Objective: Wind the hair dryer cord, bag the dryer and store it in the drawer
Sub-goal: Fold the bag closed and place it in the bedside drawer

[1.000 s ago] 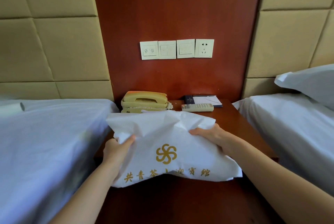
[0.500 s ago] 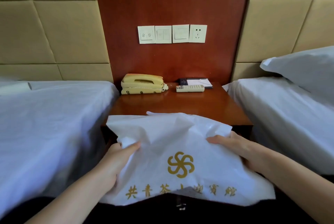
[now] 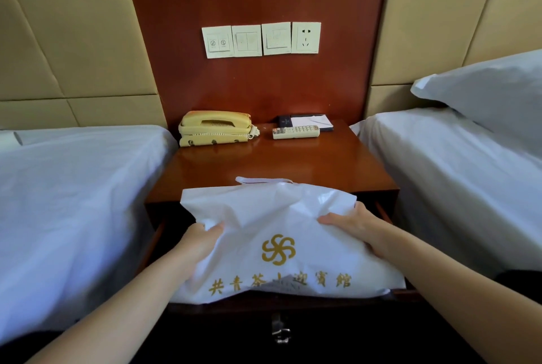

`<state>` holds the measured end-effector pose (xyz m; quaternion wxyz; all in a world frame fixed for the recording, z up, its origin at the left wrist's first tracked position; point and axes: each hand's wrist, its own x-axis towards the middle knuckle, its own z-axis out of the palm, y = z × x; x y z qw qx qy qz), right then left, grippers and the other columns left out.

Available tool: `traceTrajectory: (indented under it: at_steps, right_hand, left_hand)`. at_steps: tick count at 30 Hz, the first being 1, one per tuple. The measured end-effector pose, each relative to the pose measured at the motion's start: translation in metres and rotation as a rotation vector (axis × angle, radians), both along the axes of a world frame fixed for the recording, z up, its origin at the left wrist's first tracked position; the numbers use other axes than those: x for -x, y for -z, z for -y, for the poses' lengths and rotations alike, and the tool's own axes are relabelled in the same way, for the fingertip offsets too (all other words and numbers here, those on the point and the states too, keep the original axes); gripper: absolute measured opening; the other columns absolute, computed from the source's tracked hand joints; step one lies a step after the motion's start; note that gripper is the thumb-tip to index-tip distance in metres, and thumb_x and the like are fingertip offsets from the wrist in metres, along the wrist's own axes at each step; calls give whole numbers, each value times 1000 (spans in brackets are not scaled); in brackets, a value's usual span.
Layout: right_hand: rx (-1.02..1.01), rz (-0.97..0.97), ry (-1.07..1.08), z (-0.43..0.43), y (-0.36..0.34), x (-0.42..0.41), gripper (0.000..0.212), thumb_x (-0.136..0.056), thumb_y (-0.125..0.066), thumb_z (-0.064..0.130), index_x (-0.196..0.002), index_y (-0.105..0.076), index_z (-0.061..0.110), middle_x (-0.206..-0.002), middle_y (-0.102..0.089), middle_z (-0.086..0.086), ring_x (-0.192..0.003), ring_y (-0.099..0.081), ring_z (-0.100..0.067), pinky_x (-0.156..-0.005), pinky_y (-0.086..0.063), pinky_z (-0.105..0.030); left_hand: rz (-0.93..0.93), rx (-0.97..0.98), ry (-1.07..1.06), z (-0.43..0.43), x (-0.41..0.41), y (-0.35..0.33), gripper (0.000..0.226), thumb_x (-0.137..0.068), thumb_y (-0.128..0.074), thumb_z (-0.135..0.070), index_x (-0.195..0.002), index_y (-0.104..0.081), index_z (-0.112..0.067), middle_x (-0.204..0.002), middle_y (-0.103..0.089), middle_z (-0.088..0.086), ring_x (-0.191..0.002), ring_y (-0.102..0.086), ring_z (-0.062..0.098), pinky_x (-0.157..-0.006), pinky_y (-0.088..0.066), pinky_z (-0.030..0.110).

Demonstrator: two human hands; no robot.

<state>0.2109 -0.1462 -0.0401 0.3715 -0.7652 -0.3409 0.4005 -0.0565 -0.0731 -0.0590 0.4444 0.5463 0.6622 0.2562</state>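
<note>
A white plastic bag (image 3: 278, 217) with a gold pinwheel logo and gold characters bulges over the pulled-out drawer (image 3: 384, 214) of the wooden nightstand (image 3: 264, 164). My left hand (image 3: 199, 243) grips the bag's left side. On its right side, my right hand (image 3: 357, 225) holds the bag, fingers pressed on the plastic. The hair dryer and its cord are hidden inside the bag. The drawer's dark front with a metal handle (image 3: 280, 331) shows below the bag.
A yellow telephone (image 3: 215, 128), a remote control (image 3: 295, 132) and a notepad (image 3: 308, 121) sit at the back of the nightstand. White-sheeted beds (image 3: 73, 187) flank it left and right, with a pillow (image 3: 492, 90) on the right. Wall switches and a socket (image 3: 306, 38) hang above.
Both hands have carried the bag off the nightstand top, toward me and down, over the pulled-out drawer. The phone and remote stay in place.
</note>
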Motion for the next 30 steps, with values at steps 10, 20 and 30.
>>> traceTrajectory:
  at_steps: [10, 20, 30]
  right_hand:
    - [4, 301, -22, -2, 21, 10, 103, -68, -71, 59, -142, -15, 15, -129, -50, -8, -116, -52, -34, -93, -46, -43]
    - [-390, 1084, -331, -9, -6, 23, 61, -94, -30, 52, -148, -22, 24, -157, -20, -4, -146, -9, -23, -115, -16, -40]
    - [-312, 1019, -599, -11, 44, 38, 74, -78, 3, 59, -148, -13, 40, -159, -13, 3, -145, -16, -14, -116, -9, -35]
  left_hand:
    - [-545, -72, 69, -11, 9, 22, 58, -99, -30, -44, -134, -36, 3, -132, -51, 22, -118, -51, 39, -95, -44, 41]
    - [-790, -965, 354, 10, -8, -5, 41, -84, -38, -38, -94, -63, -8, -94, -64, 11, -89, -63, 33, -72, -51, 41]
    - [-741, -685, 619, 1, -56, 27, 91, -68, 9, -66, -152, -1, -31, -161, 5, -11, -147, 8, 8, -117, 1, 33]
